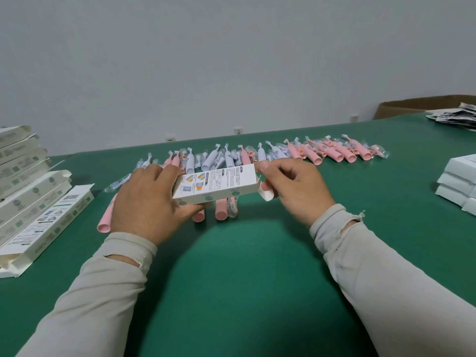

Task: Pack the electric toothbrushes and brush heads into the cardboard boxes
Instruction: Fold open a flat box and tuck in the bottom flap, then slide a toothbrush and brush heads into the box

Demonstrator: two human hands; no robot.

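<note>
Green counter (244,292) runs wide, with a big bare patch in the near middle between the two forearms; far edge meets a grey wall (231,60) with small white sockets low down.

Left hand (146,202) grips the left end of a white cardboard box (216,184), thumb under, fingers curled over the top. Right hand (291,186) pinches the right end of the same box, fingertips at the top corner, with an open end flap (266,194) hanging just below. Box held above the counter, tilted, printed side facing up: small picture panels, lines of black text, green round marks along the lower edge; writing too small to read.

Row of bagged electric toothbrushes (322,153), pink and pale lilac, lies across the counter behind the box, close to the far edge, brush heads pointing away. More pink handles (221,210) lie directly under the box, and one pink handle (105,217) sits left of the left hand.

Left edge: stack of flat white cartons (31,197) with the same green marks and printed panels, text unreadable. Right edge: pile of closed white boxes (456,184), well apart from the hands. Far right corner: heap of printed leaflets (456,117), brown carton (412,105) behind the counter edge.

Both sleeves (386,266) beige, torn near the wrists.
</note>
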